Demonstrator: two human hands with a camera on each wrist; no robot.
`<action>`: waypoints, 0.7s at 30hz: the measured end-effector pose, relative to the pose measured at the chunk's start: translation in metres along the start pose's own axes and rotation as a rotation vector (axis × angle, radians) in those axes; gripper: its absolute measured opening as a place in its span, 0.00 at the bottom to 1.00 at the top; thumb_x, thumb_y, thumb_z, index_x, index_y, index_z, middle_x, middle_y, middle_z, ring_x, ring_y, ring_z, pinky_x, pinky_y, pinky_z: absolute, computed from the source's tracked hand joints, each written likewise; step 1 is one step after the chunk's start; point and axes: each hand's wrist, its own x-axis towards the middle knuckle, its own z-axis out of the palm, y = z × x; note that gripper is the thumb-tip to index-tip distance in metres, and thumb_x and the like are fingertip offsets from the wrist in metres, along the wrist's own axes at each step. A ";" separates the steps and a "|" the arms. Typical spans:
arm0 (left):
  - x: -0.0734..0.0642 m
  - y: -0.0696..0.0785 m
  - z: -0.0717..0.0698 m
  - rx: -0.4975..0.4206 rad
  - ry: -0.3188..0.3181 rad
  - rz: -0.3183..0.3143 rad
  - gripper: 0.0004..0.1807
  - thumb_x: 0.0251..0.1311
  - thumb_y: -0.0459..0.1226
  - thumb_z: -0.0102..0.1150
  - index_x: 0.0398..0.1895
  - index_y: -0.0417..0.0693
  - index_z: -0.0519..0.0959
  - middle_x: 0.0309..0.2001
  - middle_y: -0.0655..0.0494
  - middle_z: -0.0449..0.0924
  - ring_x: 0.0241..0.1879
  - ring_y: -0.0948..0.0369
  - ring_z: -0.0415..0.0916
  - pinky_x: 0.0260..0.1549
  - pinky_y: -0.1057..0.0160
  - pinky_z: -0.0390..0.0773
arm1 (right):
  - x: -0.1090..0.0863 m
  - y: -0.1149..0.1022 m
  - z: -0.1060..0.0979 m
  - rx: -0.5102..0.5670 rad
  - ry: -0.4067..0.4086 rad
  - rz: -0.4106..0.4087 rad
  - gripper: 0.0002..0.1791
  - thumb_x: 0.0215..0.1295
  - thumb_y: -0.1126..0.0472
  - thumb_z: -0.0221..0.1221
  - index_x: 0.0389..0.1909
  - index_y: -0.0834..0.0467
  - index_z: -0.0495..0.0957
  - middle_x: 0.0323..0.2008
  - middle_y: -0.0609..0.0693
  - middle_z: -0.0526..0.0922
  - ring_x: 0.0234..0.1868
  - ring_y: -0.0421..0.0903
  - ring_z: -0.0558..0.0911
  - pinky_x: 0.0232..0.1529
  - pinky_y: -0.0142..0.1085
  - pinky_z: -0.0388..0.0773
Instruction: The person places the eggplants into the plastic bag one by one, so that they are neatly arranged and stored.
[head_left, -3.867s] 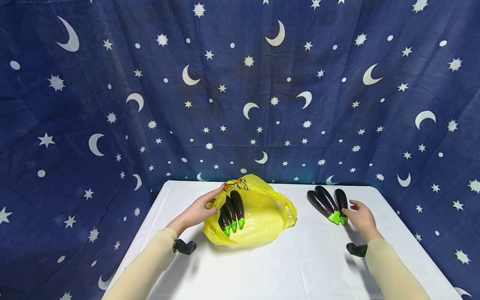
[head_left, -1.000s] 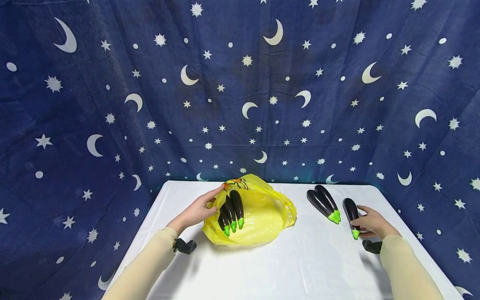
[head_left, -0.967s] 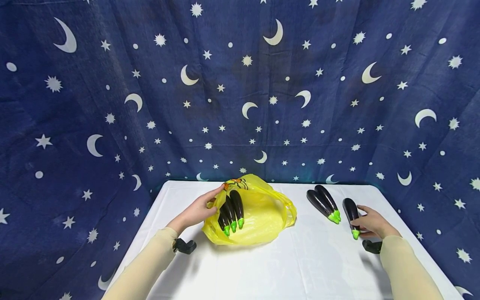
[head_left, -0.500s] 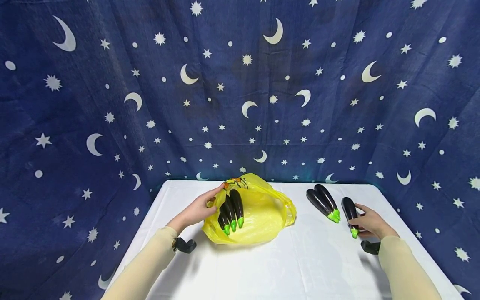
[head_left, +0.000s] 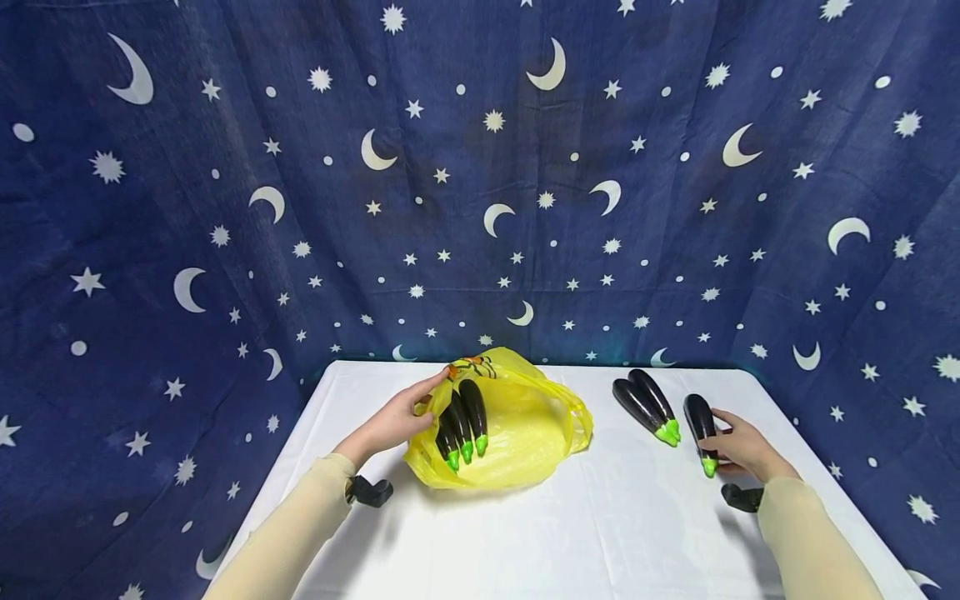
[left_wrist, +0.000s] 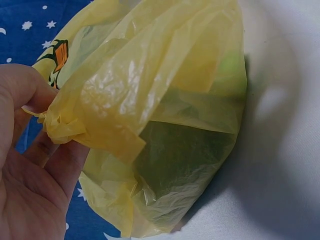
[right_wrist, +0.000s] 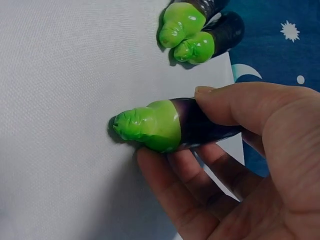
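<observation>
The left hand (head_left: 396, 421) holds the edge of the yellow bag (head_left: 525, 425). Seen from the left wrist, a bunched bit of the bag is pinched between the thumb and the fingers. The bag lies on the white table (head_left: 510, 542) with its wide mouth turned to the person. A loop handle (head_left: 579, 425) hangs at its right side. An orange and black print (left_wrist: 61, 55) is on the bag, near the left fingers.

Three eggplants (head_left: 459, 421) are inside the bag, on its left side, close to the left hand. They lie side by side, dark and shiny, and their green ends point to the person.

The right hand (head_left: 746, 446) holds one eggplant (head_left: 699, 415). The thumb is on one side and the fingers are curled on the other side, near the green end. The eggplant is at the right part of the table, well apart from the bag. I cannot tell if all of it touches the table.

Two eggplants (head_left: 647, 407) lie on the table between the bag and the right hand. They touch each other, and their green ends are close together.

Both arms have cream sleeves (head_left: 813, 533). A small black thing (head_left: 370, 492) sits at each wrist. Behind the table hangs a blue cloth (head_left: 450, 225) with white moons, stars and dots
</observation>
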 end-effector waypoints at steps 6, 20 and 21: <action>-0.001 0.001 0.000 -0.004 -0.006 0.014 0.44 0.66 0.29 0.56 0.81 0.68 0.57 0.78 0.66 0.58 0.63 0.55 0.69 0.65 0.48 0.67 | -0.009 -0.005 -0.003 0.026 0.029 -0.044 0.52 0.68 0.62 0.61 0.79 0.70 0.35 0.61 0.81 0.58 0.47 0.60 0.79 0.43 0.51 0.84; 0.001 0.002 0.001 -0.019 -0.010 0.058 0.44 0.64 0.25 0.56 0.82 0.61 0.56 0.79 0.61 0.57 0.62 0.54 0.70 0.63 0.49 0.68 | -0.020 -0.024 -0.002 0.161 0.015 -0.198 0.52 0.70 0.62 0.63 0.81 0.65 0.36 0.60 0.72 0.64 0.42 0.42 0.82 0.52 0.57 0.80; 0.001 0.002 0.001 -0.024 -0.008 0.060 0.44 0.64 0.25 0.56 0.82 0.61 0.57 0.79 0.60 0.57 0.62 0.53 0.70 0.63 0.49 0.68 | -0.021 -0.026 0.000 0.174 0.003 -0.207 0.52 0.70 0.62 0.63 0.81 0.64 0.36 0.61 0.72 0.64 0.43 0.41 0.82 0.52 0.58 0.79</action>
